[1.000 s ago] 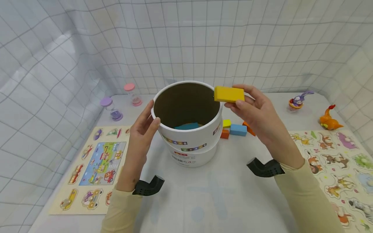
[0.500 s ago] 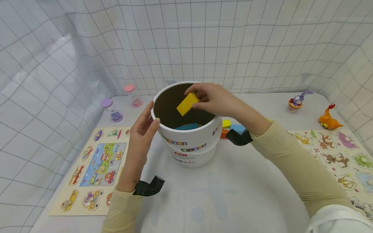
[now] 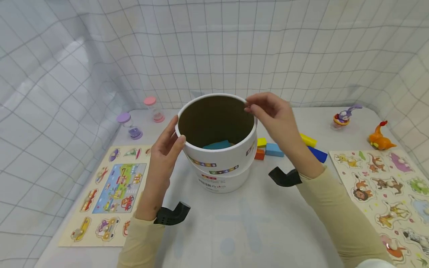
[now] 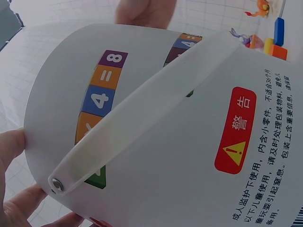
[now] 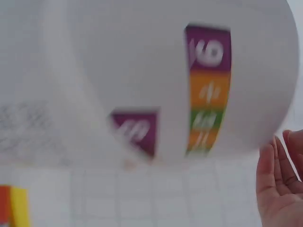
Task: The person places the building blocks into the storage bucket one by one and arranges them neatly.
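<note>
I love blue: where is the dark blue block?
In the head view, the dark blue block lies right of the bucket, beside a yellow block and left of the animal puzzle.

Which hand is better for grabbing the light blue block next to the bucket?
Probably the right hand: it holds no block and is nearer the light blue block. The left hand holds the bucket on its other side.
</note>
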Tool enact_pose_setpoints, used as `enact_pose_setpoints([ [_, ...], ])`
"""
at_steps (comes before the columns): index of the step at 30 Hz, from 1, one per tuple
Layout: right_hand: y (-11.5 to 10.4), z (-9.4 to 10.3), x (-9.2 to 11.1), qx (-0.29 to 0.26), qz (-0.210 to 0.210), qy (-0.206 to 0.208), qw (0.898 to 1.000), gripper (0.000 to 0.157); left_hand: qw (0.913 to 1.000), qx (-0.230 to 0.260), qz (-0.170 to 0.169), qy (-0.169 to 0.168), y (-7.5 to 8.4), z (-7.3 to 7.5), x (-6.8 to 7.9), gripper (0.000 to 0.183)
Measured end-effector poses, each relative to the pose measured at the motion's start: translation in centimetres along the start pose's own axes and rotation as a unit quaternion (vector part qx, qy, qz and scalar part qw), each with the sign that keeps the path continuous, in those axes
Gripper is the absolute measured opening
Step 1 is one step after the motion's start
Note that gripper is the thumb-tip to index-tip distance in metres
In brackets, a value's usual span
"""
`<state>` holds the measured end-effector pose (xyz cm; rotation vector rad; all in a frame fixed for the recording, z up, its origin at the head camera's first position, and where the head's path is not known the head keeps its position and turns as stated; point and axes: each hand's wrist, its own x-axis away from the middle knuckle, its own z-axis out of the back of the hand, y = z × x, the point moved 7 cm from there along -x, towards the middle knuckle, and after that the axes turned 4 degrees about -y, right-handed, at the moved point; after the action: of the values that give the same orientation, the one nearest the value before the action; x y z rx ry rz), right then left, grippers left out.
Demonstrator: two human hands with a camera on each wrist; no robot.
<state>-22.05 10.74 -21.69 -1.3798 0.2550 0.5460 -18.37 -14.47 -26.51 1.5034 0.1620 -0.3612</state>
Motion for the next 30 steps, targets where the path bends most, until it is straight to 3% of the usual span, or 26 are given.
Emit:
enact_pose_setpoints([
  [3, 2.7, 3.5, 2.4, -0.035, -0.054, 0.070, 0.995, 0.024, 1.0000, -0.002, -0.005, 0.000, 0.1, 0.0, 0.0, 0.051],
  [6, 6.9, 7.1, 5.1, -0.019, -0.140, 0.146, 0.979, 0.027, 1.0000, -0.002, -0.007, 0.000, 0.2, 0.0, -0.1, 0.051],
  [8, 10.3, 9.6, 7.1, 0.007, -0.201, 0.198, 0.959, 0.030, 1.0000, -0.001, -0.008, 0.001, 0.3, 0.0, -0.1, 0.051],
  [10, 13.7, 12.0, 9.2, 0.048, -0.262, 0.242, 0.933, 0.031, 1.0000, -0.001, -0.009, 0.001, 0.4, 0.0, -0.1, 0.051],
  [12, 16.9, 13.9, 11.0, 0.094, -0.311, 0.258, 0.910, 0.032, 1.0000, -0.002, -0.009, 0.002, 0.5, 0.0, 0.0, 0.051],
  [14, 18.9, 14.7, 12.2, 0.139, -0.353, 0.231, 0.896, 0.038, 1.0000, -0.004, -0.006, 0.004, 0.4, 0.1, 0.0, 0.051],
  [16, 19.5, 14.3, 12.6, 0.189, -0.379, 0.176, 0.889, 0.044, 1.0000, -0.006, -0.003, 0.007, 0.4, 0.1, 0.0, 0.051],
  [19, 18.5, 12.8, 12.5, 0.247, -0.382, 0.093, 0.886, 0.049, 0.9999, -0.005, -0.001, 0.009, 0.3, 0.2, 0.1, 0.050],
  [22, 17.5, 11.4, 12.4, 0.287, -0.362, 0.041, 0.886, 0.047, 1.0000, -0.003, 0.000, 0.007, 0.3, 0.1, 0.1, 0.049],
  [26, 17.1, 10.7, 12.4, 0.313, -0.344, 0.012, 0.885, 0.044, 1.0000, -0.003, 0.001, 0.006, 0.2, 0.0, 0.0, 0.049],
  [30, 17.4, 11.0, 12.7, 0.325, -0.339, 0.019, 0.883, 0.042, 1.0000, -0.002, -0.002, 0.003, 0.1, -0.2, -0.1, 0.050],
])
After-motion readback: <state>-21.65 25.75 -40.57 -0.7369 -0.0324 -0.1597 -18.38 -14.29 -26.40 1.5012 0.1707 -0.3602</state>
